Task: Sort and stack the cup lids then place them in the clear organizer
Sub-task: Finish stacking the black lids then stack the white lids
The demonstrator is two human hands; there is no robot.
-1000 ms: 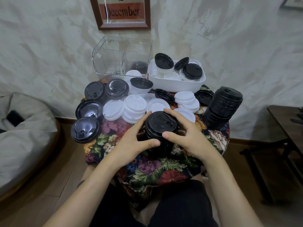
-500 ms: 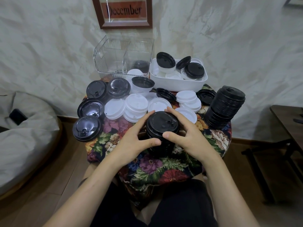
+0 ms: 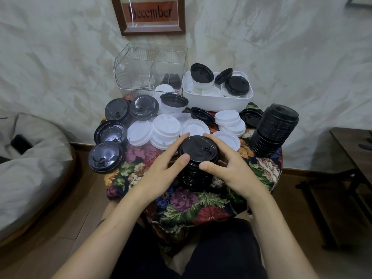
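Black plastic fills the grip: the left hand (image 3: 161, 174) and the right hand (image 3: 231, 170) are both clamped on a stack of black lids (image 3: 198, 151), thumbs pressed on its near side and fingers curled round the far rim, so the column is squeezed from both flanks. That hold looks meant to square the nested lids and stop them fanning apart, and perhaps to ready the column for a lift. The stack stands upright on the floral cloth (image 3: 181, 200) close to the tabletop's near edge, where both arms reach it easily. Just beyond the fingertips lie the white lids (image 3: 167, 129), some loose and some in low piles, spread across the middle and apparently not yet gathered. Along the left edge sit loose black lids (image 3: 105, 157), flat with domes up; they look like a larger type, which may be why they are kept apart. At the right edge a tall black stack (image 3: 275, 129) leans slightly, seemingly finished and parked out of the way. At the far edge the clear organizer (image 3: 128, 77) stands to the left, with a divider through it. A dark stack shows through the wall of its right compartment, and the left one looks unfilled. Beside it a white bin (image 3: 217, 101) holds a jumble of black and white lids, unsorted.
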